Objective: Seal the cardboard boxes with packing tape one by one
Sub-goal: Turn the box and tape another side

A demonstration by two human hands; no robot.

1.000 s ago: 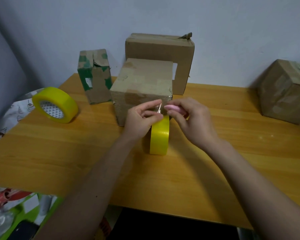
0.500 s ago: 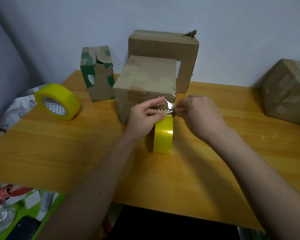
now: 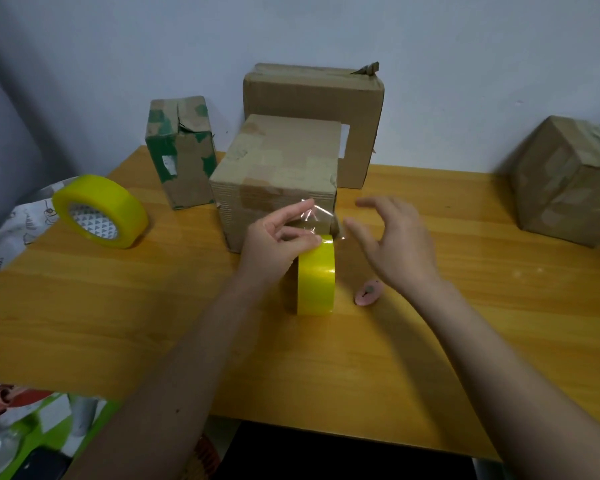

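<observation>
Before the nearest box [image 3: 278, 174], left hand [image 3: 274, 244] fingers pinch the upright tape roll [image 3: 316, 277]; right hand [image 3: 395, 244] hovers beside, fingers spread.

Dim, even light — soft shadows, blurred right hand [image 3: 395, 244], warped edges.

Both bare forearms reach forward from the bottom edge. The left hand [image 3: 278, 242] sits with its fingers bent, thumb and fingertips pinching, index finger stretched forward and up. The right hand [image 3: 400, 242] hovers just beside it, palm turned toward the left, fingers spread and loosely curved, holding nothing; it looks slightly blurred
</observation>
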